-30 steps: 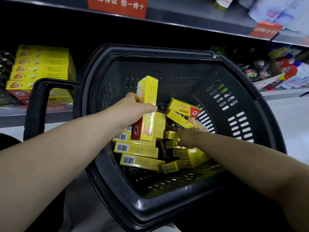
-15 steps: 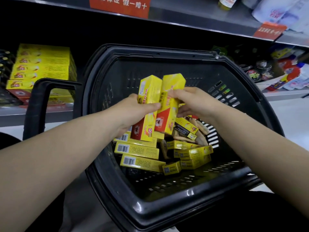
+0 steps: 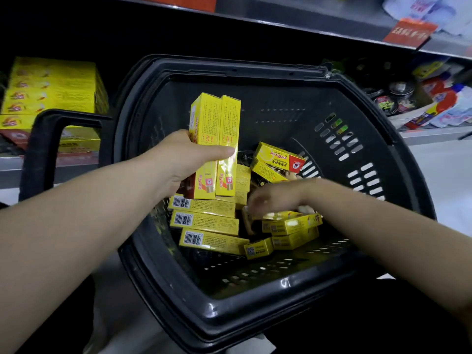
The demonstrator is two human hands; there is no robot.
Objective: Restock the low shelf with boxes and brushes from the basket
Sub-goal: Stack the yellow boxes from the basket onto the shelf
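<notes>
A black plastic basket (image 3: 378,139) stands in front of me, tilted toward me. My left hand (image 3: 189,159) grips two yellow boxes (image 3: 217,129) side by side and upright above the basket's pile. Several more yellow boxes (image 3: 204,222) lie flat in the basket, some with barcodes showing, others with red ends (image 3: 281,158). My right hand (image 3: 270,199) is blurred and reaches down into the pile on the right, fingers over small yellow boxes (image 3: 293,226). Pale wooden brush handles (image 3: 291,177) peek out between the boxes. Whether the right hand holds anything is unclear.
The low shelf (image 3: 15,167) on the left carries a stack of matching yellow boxes (image 3: 53,93). The basket's black handle (image 3: 48,139) rises in front of that stack. To the right, the shelf holds tins (image 3: 388,104) and colourful packets (image 3: 444,98). An upper shelf edge with red labels (image 3: 408,30) runs overhead.
The right hand passed its yellow box to the left hand, which now holds two together. The right hand then dropped back into the basket's right side.
</notes>
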